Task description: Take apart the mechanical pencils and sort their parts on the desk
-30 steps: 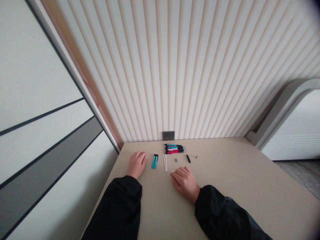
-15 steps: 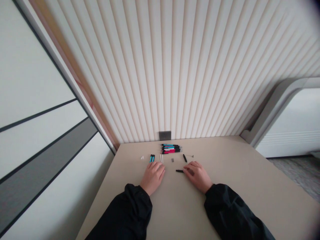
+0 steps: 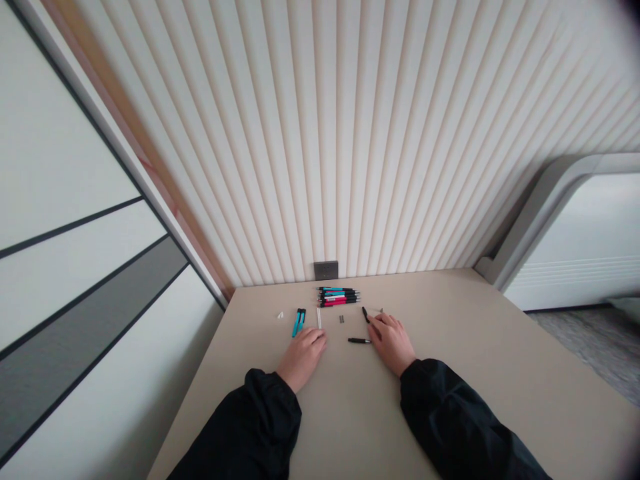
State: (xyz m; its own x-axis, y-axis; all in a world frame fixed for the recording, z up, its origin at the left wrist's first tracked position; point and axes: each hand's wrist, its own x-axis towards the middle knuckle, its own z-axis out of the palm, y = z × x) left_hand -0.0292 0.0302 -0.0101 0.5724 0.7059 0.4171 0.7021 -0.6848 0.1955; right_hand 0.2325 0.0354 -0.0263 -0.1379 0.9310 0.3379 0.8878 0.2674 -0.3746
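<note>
My left hand (image 3: 302, 358) rests palm down on the table, fingers lying loosely together, at the near ends of two thin white pen refills (image 3: 319, 318). Two blue pen barrels (image 3: 299, 322) with black ends lie just left of them. My right hand (image 3: 391, 341) has its thumb and index fingertips at a short black pen piece (image 3: 365, 313), closed about its near end. Another black pen piece (image 3: 359, 341) lies crosswise by the right hand's thumb side. Small grey springs (image 3: 342, 319) sit between the hands. Tiny metal tips (image 3: 381, 310) show beyond the right fingers.
A row of blue, red and black pens (image 3: 340, 297) lies toward the back of the beige table (image 3: 350, 413). Small white pieces (image 3: 280, 315) are at the left. A dark socket (image 3: 326, 270) is on the ribbed wall behind.
My right hand has moved from the crosswise black piece up to the upright-lying one. The left hand has drawn back slightly, uncovering more of the blue barrels. The view has shifted a little.
</note>
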